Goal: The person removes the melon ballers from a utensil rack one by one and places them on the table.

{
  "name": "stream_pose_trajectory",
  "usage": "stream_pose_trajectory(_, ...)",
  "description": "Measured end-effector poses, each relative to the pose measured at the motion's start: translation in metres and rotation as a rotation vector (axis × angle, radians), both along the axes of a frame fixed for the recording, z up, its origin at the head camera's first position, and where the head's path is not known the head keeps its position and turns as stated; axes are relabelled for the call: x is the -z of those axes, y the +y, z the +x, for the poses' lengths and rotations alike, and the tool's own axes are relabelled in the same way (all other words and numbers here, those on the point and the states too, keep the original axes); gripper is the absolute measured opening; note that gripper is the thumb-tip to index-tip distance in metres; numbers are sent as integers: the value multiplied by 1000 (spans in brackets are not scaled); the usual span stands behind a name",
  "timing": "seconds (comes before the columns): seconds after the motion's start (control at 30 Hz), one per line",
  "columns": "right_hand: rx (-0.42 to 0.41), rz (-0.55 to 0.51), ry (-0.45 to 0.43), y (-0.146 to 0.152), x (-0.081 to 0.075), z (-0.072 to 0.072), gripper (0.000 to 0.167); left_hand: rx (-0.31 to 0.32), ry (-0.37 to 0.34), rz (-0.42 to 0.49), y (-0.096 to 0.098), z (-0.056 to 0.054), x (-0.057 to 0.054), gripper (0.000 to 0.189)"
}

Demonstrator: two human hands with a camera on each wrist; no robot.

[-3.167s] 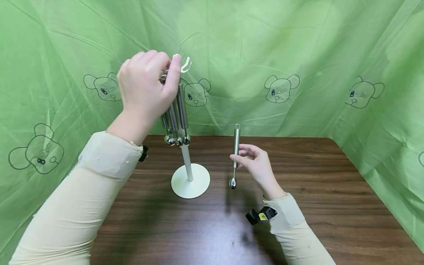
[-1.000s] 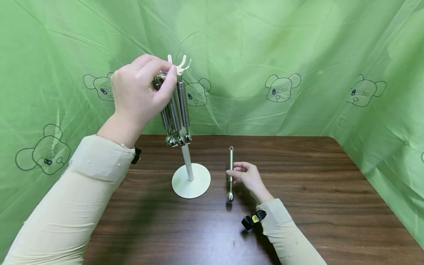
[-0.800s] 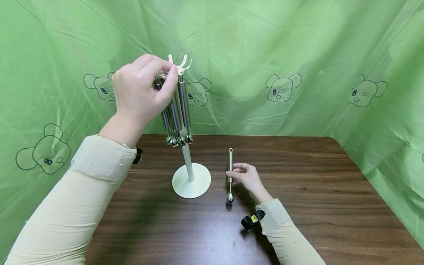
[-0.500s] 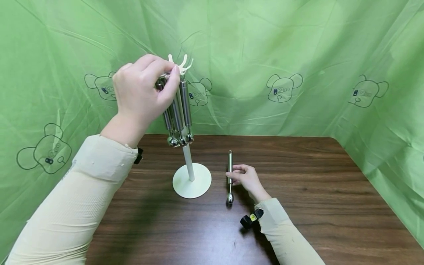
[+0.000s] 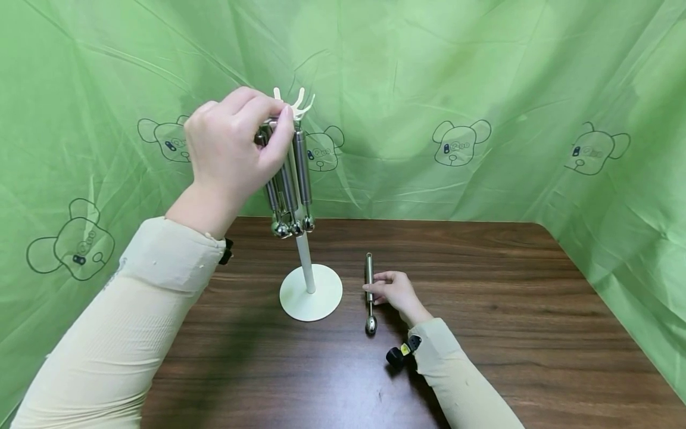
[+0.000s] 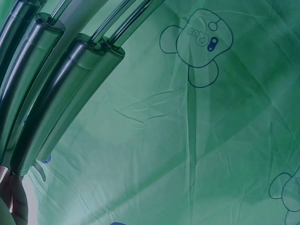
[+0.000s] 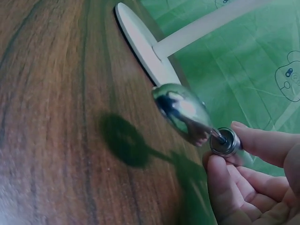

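My right hand (image 5: pixel 395 293) pinches the steel handle of a melon baller (image 5: pixel 369 280) between thumb and fingers, its loop end up and its oval scoop down. In the right wrist view that shiny scoop (image 7: pixel 183 112) is close over the wooden table, with its shadow beside it. At upper left my left hand (image 5: pixel 236 143) grips the top of a white utensil stand (image 5: pixel 304 262), its fingers curled just below the hooks. Several more steel melon ballers (image 5: pixel 302 173) hang around the pole, partly hidden by this hand. In the left wrist view, fingertips (image 6: pixel 18 201) meet the handle ends.
The stand's round white base (image 5: pixel 311 304) rests on the dark wood table (image 5: pixel 509 310), left of the held melon baller. Green cloth (image 5: pixel 386 71) with bear-head drawings encloses the back and sides. A small black camera (image 5: pixel 395 356) sits at the right wrist.
My right hand has lowered the melon baller toward the table, moving slightly left and nearer to me. My left hand has shifted a little down and left on the stand since the oldest frame.
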State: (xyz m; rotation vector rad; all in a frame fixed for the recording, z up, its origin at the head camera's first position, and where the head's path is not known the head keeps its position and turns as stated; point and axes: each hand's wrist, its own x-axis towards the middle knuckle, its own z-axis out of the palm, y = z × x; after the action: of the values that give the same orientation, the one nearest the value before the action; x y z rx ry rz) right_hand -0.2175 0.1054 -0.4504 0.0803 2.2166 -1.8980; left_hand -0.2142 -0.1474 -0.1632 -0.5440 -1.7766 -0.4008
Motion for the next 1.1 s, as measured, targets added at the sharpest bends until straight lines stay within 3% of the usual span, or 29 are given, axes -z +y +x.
stream_pose_trajectory(0.53, 46, 169, -17, -8, 9, -6, 37, 13, -5, 16, 0, -3, 0, 32)
stream_pose_trajectory(1.1, 40, 277, -12, -14, 4, -6, 34, 10, -12, 20, -2, -5, 0, 33)
